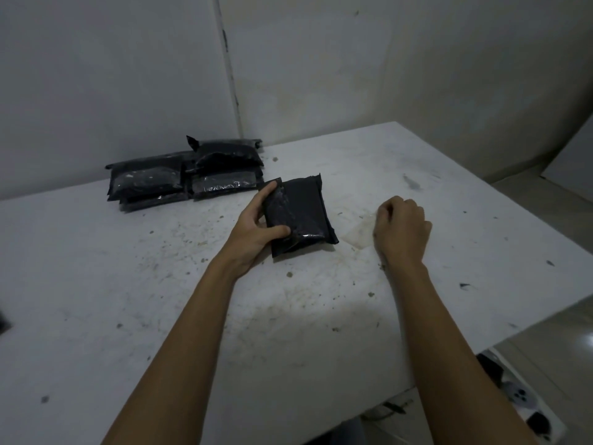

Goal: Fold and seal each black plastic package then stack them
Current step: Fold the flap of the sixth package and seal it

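Black plastic package (300, 216) lay near the middle of the stained white table (128, 284), gripped along its left edge by the left hand (256, 229), thumb on top and fingers curled round the far corner. Well apart, the right hand (401, 229) hovered curled, holding nothing I could make out. Other packages (186, 175) sat piled by the wall.

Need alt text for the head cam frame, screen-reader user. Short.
A person's left hand grips the left edge of a black plastic package lying on a stained white table, while the right hand, fingers curled, rests on the table apart from it. More black packages sit piled at the table's far left edge by the wall.
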